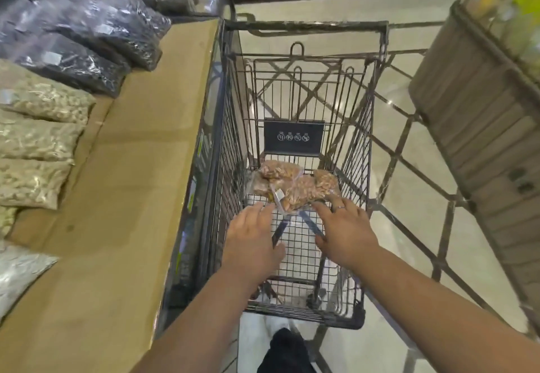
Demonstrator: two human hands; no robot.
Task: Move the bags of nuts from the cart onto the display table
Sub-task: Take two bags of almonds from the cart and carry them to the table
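Brown nut bags (295,187) in cart (366,127); hands near.

Cart (295,86): dark wire metal, scuffed, matt; bags of nuts (292,187): clear glossy plastic film, crinkled; display table (140,150): brown cardboard top, matt, smooth; floor (409,150): polished tile, glossy.

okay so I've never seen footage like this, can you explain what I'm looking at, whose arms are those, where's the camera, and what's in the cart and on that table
The camera sits on a person's head, looking forward and down, so the two bare arms are theirs. The left hand and right hand reach into a wire shopping cart, open, at the near edge of clear bags of brown nuts; nothing is lifted yet. On the person's left is the display table, topped with cardboard, carrying pale bags and dark bags.
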